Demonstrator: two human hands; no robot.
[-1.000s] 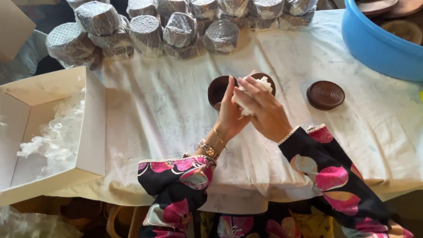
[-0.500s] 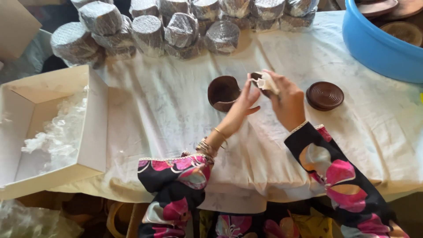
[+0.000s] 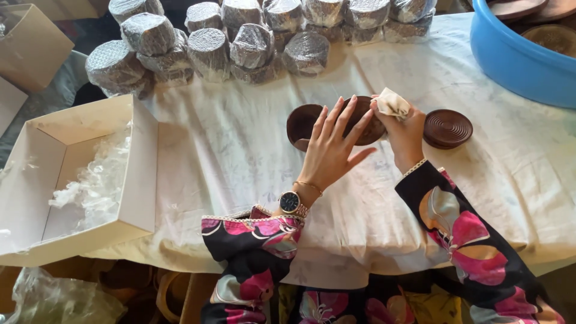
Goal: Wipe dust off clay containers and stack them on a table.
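On the cloth-covered surface (image 3: 240, 156), near its middle, the person's left hand (image 3: 333, 147) lies spread, fingers straight and splayed, palm down over a dark brown wooden bowl (image 3: 366, 120) that is tipped up on its side. Fingertips rest on the bowl's outer wall; the hand steadies rather than grips. The right hand (image 3: 405, 129) is closed around a small cream cloth pad (image 3: 393, 103), pressing it at the bowl's upper right edge.

Change from half a second ago: the left hand was then lower and loosely curled, with the bowl mostly in the right hand; now it has come up flat against the bowl. One second ago both hands were bunched together around the pad. Judgement: the work has gone from readying the pad to wiping or polishing the bowl itself, the left hand acting as brace.

Just left of the bowl and partly behind the left hand sits a second brown bowl (image 3: 302, 123), open side up. A round ribbed wooden lid (image 3: 448, 128) lies just right of the right hand, apart from it.

Farther back: a cluster of plastic-wrapped round bundles (image 3: 240, 36). Left: an open white cardboard box (image 3: 72, 180) holding crumpled clear wrap. Upper right: a blue plastic tub (image 3: 516, 54).
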